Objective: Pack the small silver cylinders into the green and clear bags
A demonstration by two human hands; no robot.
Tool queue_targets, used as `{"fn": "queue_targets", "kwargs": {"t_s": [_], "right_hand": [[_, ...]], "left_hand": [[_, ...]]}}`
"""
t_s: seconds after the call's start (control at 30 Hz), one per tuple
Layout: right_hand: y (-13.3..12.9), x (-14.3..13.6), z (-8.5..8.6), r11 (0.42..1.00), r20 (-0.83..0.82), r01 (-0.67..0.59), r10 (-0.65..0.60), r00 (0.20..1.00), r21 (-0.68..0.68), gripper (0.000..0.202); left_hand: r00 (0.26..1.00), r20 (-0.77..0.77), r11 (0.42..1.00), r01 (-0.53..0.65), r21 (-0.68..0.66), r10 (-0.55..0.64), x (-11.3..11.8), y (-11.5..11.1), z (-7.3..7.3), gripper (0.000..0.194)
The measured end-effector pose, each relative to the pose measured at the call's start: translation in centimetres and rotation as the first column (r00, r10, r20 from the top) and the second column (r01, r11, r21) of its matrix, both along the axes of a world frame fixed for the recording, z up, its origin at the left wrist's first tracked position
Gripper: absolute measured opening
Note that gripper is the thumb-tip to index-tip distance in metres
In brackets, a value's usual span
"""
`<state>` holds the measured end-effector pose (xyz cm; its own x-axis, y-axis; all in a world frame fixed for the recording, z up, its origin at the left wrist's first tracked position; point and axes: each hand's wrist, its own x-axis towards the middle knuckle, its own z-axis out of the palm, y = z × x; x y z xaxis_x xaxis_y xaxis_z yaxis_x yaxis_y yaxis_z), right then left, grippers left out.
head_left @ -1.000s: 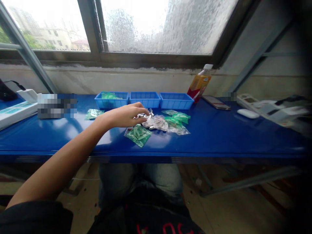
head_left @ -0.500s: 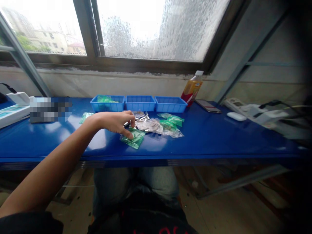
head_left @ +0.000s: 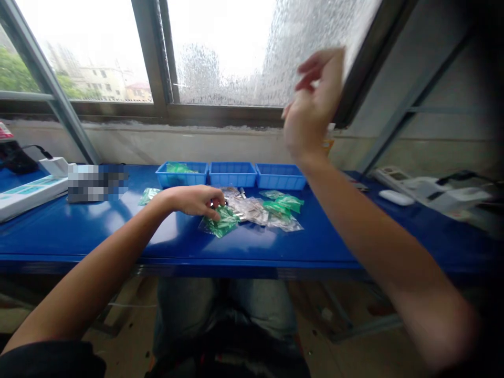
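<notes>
My left hand [head_left: 199,202] is low over the table with its thumb and fingers closed on a small green plastic bag [head_left: 222,224] at the left edge of a pile. Beside it in the pile lie clear plastic bags [head_left: 252,210] with small metallic pieces, and another green bag [head_left: 289,202]. My right hand [head_left: 313,102] is raised in front of the window, well above the table. Its fingers are loosely bent and apart, slightly blurred, with nothing visible in them.
Three blue trays [head_left: 232,176] stand in a row behind the pile; the left one holds green bags [head_left: 179,168]. A green packet [head_left: 149,196] lies left of my hand. Power strips [head_left: 33,191] and a white rounded object [head_left: 396,197] lie toward the sides. My right arm mostly hides a drink bottle.
My right hand has come into view from the right and is up in front of the window. My left hand stays at the green bag, which looks more crumpled. The view has shifted slightly.
</notes>
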<state>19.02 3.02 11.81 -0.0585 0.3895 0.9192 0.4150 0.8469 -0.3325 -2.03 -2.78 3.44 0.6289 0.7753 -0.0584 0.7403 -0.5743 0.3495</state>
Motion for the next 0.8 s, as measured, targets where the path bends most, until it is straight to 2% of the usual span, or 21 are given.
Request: {"fn": "queue_targets", "kwargs": {"t_s": [0.07, 0.1, 0.17, 0.23, 0.3, 0.37, 0.47, 0.5, 0.53, 0.57, 0.6, 0.63, 0.67, 0.7, 0.73, 0.77, 0.8], "right_hand": [[0.9, -0.6, -2.8, 0.994, -0.061, 0.096, -0.093, 0.994, 0.046, 0.028], [1.1, -0.8, -4.4, 0.993, 0.008, 0.111, -0.111, 0.994, 0.028, 0.025], [1.2, -1.0, -7.2, 0.997, 0.154, 0.081, -0.077, 0.985, -0.020, 0.023], [0.8, -1.2, -9.0, 0.995, 0.249, 0.042, -0.019, 0.968, -0.086, 0.025], [0.1, -1.5, -9.6, 0.989, 0.276, 0.008, 0.033, 0.961, -0.146, 0.027], [-0.5, -2.0, -9.3, 0.981, 0.243, -0.026, 0.072, 0.967, -0.190, 0.027], [-1.0, -2.4, -8.3, 0.950, 0.147, -0.095, 0.144, 0.979, -0.299, 0.019], [-1.2, -2.5, -8.1, 0.917, 0.107, -0.131, 0.183, 0.977, -0.377, 0.015], [-1.2, -2.4, -7.9, 0.858, 0.058, -0.179, 0.236, 0.970, -0.482, 0.014], [-1.3, -2.4, -7.9, 0.764, -0.003, -0.239, 0.296, 0.955, -0.599, 0.016], [-1.4, -2.3, -7.9, 0.644, -0.078, -0.303, 0.353, 0.932, -0.703, 0.020], [-1.6, -2.3, -7.9, 0.517, -0.161, -0.365, 0.397, 0.903, -0.774, 0.025], [-1.7, -2.3, -8.1, 0.415, -0.236, -0.422, 0.427, 0.873, -0.806, 0.027], [-1.8, -2.4, -8.2, 0.359, -0.293, -0.468, 0.444, 0.847, -0.808, 0.026], [-2.0, -2.5, -8.4, 0.358, -0.324, -0.500, 0.449, 0.833, -0.789, 0.024], [-2.0, -2.6, -8.5, 0.410, -0.325, -0.511, 0.443, 0.836, -0.756, 0.020], [-2.1, -2.6, -8.7, 0.504, -0.291, -0.491, 0.425, 0.857, -0.711, 0.016]], "left_hand": [[1.000, 0.026, 1.000, 0.006, 0.009, -0.007, 0.0, 0.1, 0.0, 0.020], [0.998, 0.055, 1.000, 0.012, 0.020, -0.013, -0.1, 0.2, -0.1, 0.018], [0.990, 0.138, 0.999, 0.014, 0.041, -0.020, -0.1, 0.3, -0.2, 0.018], [0.975, 0.220, 0.998, -0.001, 0.059, -0.012, -0.2, 0.5, -0.3, 0.027], [0.961, 0.278, 0.995, -0.033, 0.094, 0.005, -0.3, 0.6, -0.1, 0.030], [0.932, 0.361, 0.978, -0.106, 0.179, 0.035, -0.4, 0.8, 0.1, 0.022], [0.830, 0.554, 0.889, -0.300, 0.347, 0.064, -0.5, 0.9, 0.5, 0.015], [0.789, 0.611, 0.836, -0.375, 0.400, 0.062, -0.4, 0.8, 0.5, 0.014], [0.754, 0.655, 0.778, -0.441, 0.446, 0.052, -0.3, 0.7, 0.5, 0.013], [0.732, 0.680, 0.726, -0.486, 0.486, 0.035, -0.1, 0.6, 0.5, 0.011], [0.725, 0.689, 0.686, -0.506, 0.522, 0.011, 0.1, 0.4, 0.4, 0.010], [0.731, 0.682, 0.664, -0.502, 0.555, -0.017, 0.4, 0.3, 0.2, 0.009], [0.748, 0.662, 0.660, -0.474, 0.583, -0.047, 0.7, 0.2, 0.1, 0.008], [0.770, 0.634, 0.671, -0.431, 0.603, -0.075, 1.0, 0.1, -0.1, 0.008], [0.790, 0.605, 0.692, -0.384, 0.612, -0.097, 1.2, 0.2, -0.3, 0.008], [0.806, 0.581, 0.715, -0.342, 0.609, -0.109, 1.4, 0.3, -0.5, 0.008], [0.822, 0.559, 0.744, -0.306, 0.594, -0.108, 1.5, 0.4, -0.7, 0.009]]}}
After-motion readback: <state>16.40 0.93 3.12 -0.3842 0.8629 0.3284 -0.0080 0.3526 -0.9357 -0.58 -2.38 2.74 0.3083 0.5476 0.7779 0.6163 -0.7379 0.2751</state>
